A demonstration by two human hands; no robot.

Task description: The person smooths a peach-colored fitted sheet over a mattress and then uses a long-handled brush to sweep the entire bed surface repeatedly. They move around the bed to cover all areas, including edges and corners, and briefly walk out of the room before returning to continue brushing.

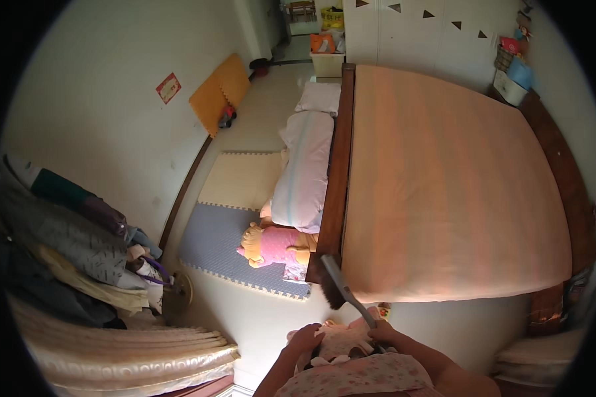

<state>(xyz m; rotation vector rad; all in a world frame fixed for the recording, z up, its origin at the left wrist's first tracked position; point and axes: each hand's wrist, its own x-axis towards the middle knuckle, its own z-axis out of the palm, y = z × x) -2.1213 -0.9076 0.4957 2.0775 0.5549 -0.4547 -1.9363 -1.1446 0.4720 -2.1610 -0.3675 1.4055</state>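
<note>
My right hand [383, 331] grips the handle of a grey bed brush [350, 297] with dark bristles. The brush head slants up to the left, over the corner of the wooden bed frame [334, 213]. My left hand [308, 336] is in front of my body at the side of the patterned clothing [337, 335]; whether its fingers hold the cloth is unclear. Ahead lies a mattress with a striped orange and tan sheet [452, 188]. A plush toy in a pink top [278, 245] lies left of the bed frame, near the brush.
Left of the bed are a folded quilt [305, 168], a pillow [319, 98] and foam floor mats [218, 243]. Clothes [79, 238] hang at the left, above a gathered curtain [144, 360]. A storage box [328, 64] stands beyond the bed, beside white cabinets [412, 39].
</note>
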